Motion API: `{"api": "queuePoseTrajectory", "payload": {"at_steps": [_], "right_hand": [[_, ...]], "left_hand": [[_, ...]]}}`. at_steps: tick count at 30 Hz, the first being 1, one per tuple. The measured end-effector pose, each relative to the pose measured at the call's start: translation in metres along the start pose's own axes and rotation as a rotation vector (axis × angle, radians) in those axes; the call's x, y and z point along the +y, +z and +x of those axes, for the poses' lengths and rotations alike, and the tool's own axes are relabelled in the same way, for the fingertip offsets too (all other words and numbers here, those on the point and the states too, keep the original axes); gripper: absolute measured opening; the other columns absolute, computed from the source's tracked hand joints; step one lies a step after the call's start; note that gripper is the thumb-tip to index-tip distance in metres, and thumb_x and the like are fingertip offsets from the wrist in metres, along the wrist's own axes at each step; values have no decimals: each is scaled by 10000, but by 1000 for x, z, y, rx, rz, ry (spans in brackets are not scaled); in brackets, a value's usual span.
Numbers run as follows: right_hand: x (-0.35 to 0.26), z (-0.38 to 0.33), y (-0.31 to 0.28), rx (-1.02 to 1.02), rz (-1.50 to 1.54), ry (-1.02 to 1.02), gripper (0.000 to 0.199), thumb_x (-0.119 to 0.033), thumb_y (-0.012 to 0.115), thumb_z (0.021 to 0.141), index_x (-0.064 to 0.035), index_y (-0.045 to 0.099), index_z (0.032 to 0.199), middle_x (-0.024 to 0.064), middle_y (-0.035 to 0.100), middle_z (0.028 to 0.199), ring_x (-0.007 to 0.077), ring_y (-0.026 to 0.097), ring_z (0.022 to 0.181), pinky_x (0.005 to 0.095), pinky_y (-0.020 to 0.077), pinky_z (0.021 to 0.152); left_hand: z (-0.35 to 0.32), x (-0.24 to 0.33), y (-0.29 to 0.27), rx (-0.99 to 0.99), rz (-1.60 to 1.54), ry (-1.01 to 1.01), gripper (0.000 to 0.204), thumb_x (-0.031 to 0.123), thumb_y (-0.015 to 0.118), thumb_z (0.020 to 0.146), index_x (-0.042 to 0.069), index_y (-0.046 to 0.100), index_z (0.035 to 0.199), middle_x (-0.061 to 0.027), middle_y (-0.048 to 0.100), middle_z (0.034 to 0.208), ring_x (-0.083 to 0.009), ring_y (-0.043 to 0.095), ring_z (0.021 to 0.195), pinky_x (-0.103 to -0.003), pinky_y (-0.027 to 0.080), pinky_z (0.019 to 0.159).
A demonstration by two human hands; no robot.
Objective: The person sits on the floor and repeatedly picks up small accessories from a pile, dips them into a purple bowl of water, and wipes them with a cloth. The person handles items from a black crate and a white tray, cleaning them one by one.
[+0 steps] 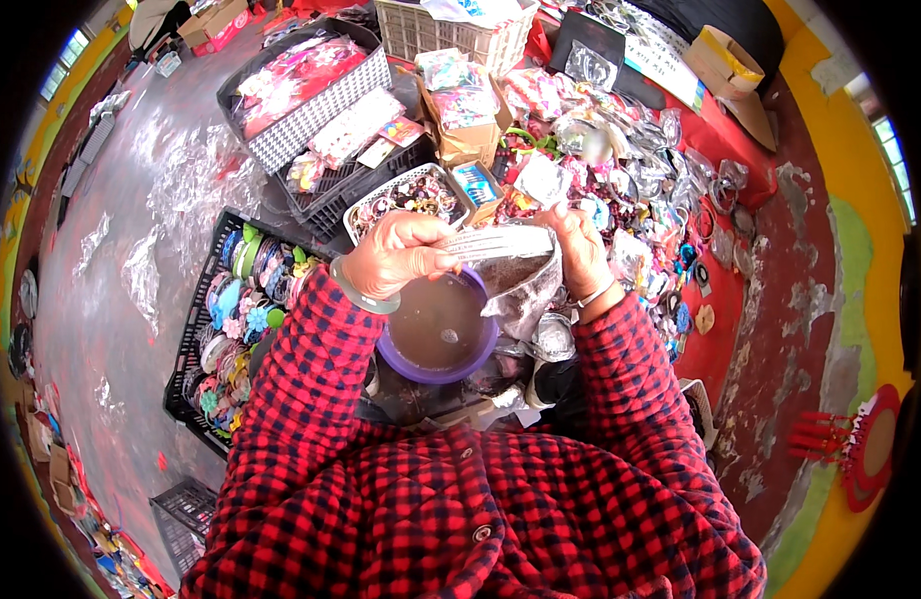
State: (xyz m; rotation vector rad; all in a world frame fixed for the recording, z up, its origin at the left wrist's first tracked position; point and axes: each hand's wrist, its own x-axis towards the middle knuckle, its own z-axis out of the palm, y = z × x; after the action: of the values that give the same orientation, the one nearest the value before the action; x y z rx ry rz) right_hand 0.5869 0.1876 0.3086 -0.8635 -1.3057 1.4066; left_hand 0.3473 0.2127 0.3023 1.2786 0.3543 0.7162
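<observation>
Both my hands are raised over a purple basin [432,377] of murky brown water. Between them stretches a flat whitish strip [500,242] with dark lines along it; its exact kind I cannot make out. My left hand [402,255] pinches its left end between thumb and fingers. At the other end my right hand [582,258] is closed on the strip and a damp grey cloth [525,299]. The cloth hangs below the strip, over the basin's right rim. Part of the right hand's grip is hidden behind the cloth.
On my left stands a black crate [196,339] of colourful hair bands. Ahead are a white basket [463,215] of small accessories, a cardboard box [465,140] and a grey crate [320,105] of bagged goods. Piled accessories [620,190] cover the red cloth [725,329] at right.
</observation>
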Motion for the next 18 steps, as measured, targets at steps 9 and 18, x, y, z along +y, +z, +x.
{"api": "queuePoseTrajectory", "payload": {"at_steps": [9,18], "right_hand": [[2,2,19,201,-8,-31,431,-349,441,905,-14,574,668,14,552,631,91,483,607,245,400,587],[35,0,32,68,-976,-239,335,-266,464,871,-49,550,631,173,540,595,370,530,572,427,407,500]], "left_hand": [[6,-8,-2,21,52,-124,225,211,554,857,-8,598,824,9,522,644,-45,443,554,-186,345,504],[17,-44,18,114,624,-39,166,125,574,829,-9,600,925,-81,628,776,-109,569,714,-264,456,657]]}}
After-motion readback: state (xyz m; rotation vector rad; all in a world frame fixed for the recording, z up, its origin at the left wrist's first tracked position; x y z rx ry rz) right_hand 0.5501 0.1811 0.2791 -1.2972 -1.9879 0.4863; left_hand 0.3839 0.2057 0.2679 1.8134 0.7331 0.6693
